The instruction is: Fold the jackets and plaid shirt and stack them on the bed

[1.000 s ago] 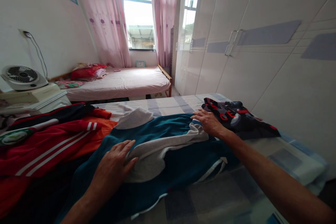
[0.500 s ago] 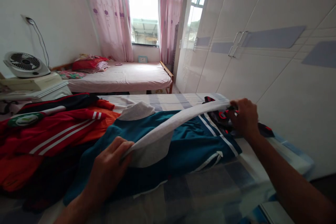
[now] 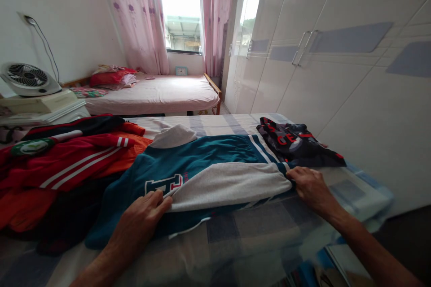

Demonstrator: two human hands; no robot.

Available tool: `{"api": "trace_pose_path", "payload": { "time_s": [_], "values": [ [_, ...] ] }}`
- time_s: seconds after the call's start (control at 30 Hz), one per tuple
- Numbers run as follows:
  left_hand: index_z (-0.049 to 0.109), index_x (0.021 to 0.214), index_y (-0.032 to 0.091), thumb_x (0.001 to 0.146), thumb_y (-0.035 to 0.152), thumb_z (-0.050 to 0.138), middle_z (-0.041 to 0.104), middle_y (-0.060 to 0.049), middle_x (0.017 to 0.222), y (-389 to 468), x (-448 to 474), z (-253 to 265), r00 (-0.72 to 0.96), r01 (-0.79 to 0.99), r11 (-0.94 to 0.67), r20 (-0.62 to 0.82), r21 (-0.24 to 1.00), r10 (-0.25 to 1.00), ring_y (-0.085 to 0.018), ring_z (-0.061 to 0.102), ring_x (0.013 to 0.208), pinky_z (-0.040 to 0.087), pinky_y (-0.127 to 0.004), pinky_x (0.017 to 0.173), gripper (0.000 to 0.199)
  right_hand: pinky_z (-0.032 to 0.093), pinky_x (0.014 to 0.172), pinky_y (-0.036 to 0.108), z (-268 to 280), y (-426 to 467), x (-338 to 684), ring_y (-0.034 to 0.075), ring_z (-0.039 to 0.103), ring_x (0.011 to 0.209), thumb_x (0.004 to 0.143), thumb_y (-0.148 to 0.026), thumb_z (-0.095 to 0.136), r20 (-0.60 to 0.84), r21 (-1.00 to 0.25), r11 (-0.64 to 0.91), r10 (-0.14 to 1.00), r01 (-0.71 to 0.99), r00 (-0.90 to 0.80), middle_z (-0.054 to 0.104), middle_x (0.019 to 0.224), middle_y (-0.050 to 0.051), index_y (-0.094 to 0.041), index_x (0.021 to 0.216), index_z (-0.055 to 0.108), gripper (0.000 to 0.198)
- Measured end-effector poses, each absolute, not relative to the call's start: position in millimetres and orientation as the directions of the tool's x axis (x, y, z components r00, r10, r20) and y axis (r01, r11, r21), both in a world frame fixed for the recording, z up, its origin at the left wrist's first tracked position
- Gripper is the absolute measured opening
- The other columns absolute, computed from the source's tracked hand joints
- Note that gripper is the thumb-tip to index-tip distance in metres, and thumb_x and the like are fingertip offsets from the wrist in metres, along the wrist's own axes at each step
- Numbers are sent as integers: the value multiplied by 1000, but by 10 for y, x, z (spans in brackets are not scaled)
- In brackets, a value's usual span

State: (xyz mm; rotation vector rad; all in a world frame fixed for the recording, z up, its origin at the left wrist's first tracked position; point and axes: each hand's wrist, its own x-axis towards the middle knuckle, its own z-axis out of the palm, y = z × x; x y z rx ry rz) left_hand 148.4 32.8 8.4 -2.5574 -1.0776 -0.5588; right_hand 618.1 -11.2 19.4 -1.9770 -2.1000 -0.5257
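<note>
A teal sweatshirt [image 3: 215, 150] with a letter print and white stripes at its hem lies spread on the checked bed. One grey sleeve [image 3: 229, 184] stretches lengthwise over its front. My left hand [image 3: 144, 215] pinches this sleeve near the shoulder end, fingers closed. At the other end, my right hand [image 3: 311, 188] is closed on the dark striped cuff. The second sleeve, also grey, is bunched at the far side. Beyond my right hand rests a folded black garment [image 3: 299, 143] with red letters. Part of the sweatshirt's print is hidden under the sleeve.
Red and orange clothes [image 3: 81, 166] are heaped at the left. A small fan [image 3: 30, 78] stands on boxes behind them. Another bed [image 3: 161, 94] with pink bedding is by the window. White wardrobe doors [image 3: 323, 85] line the right side.
My right hand has come down and nearer with the cuff. The sleeve, taut and raised before, now lies flat along the sweatshirt, showing the print. My left hand keeps its pinch, slightly lower.
</note>
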Motion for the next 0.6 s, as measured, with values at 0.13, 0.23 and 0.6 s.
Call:
{"api": "trace_pose_path", "payload": {
  "time_s": [0.13,0.23,0.6],
  "values": [
    [65,101,25,80,15,45,63,-6,108,349,1498,273,640,723,-690,383,-9,666,-21,61,92,50,-32,75,31,38,93,42,395,-149,6031,24,53,112,76,-13,42,425,-26,97,902,995,-77,63,113,6,-24,100,62,34],
    [53,128,27,87,33,48,48,-6,139,416,1534,250,645,713,-701,413,-23,643,-27,45,126,40,-42,101,42,33,104,43,413,-46,5822,24,43,127,87,-26,40,527,-77,149,845,986,-86,52,134,8,-24,122,55,38],
    [66,111,24,90,44,38,60,-4,127,1068,1326,399,322,835,-411,282,365,904,-22,58,112,44,-33,96,41,45,98,38,202,689,5950,23,58,113,91,-42,38,215,-187,234,957,954,-192,64,121,7,-22,111,66,40]
  ]
}}
